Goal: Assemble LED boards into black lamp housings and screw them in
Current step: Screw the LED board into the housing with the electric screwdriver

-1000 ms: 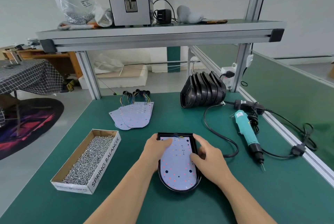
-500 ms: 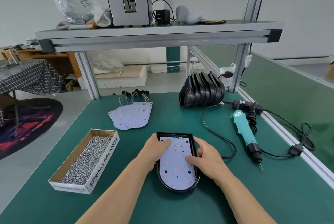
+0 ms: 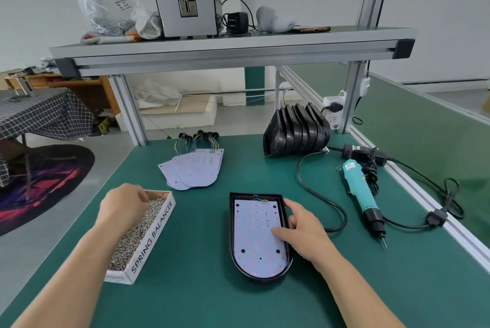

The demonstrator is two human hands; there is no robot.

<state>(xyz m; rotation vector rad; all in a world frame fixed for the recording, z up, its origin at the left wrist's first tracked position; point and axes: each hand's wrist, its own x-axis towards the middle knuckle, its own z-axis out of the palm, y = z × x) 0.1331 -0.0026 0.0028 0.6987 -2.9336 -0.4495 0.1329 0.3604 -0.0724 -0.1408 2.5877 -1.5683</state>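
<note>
**Step in hand: screw pick-up.** The white, round-ended LED board (image 3: 254, 235) lies flat inside the black plastic lamp housing (image 3: 265, 280). The housing sits on the green surface (image 3: 201, 261) directly in front of the person. The board's coloured wires are at the far, square end. No screw can be made out in the board's mounting holes, so fastening is judged not yet begun.

**Right hand.** The right hand (image 3: 305, 232) rests on the right side of the housing. Its fingertips press on the board and its thumb lies along the rim. It grips nothing and serves only to steady the assembly.

**Left hand.** The left hand (image 3: 124, 205) is over the far end of the open cardboard box (image 3: 155, 235), which is filled with small silver screws (image 3: 132, 235). Its fingers are bent down into the heap. The hand is blurred, so it cannot be told whether a screw is already pinched.

**Next move (judgement).** A single screw needs to be carried to a mounting hole and stood upright in it. The teal electric screwdriver (image 3: 360, 190) lies untouched, well to the right of the housing. The right hand would have to leave the board to fetch it. The board may shift once released, so hole alignment should be checked before driving.

**Stock.** Spare LED boards (image 3: 196, 171) and a stack of black housings (image 3: 297, 131) wait at the rear.
</note>
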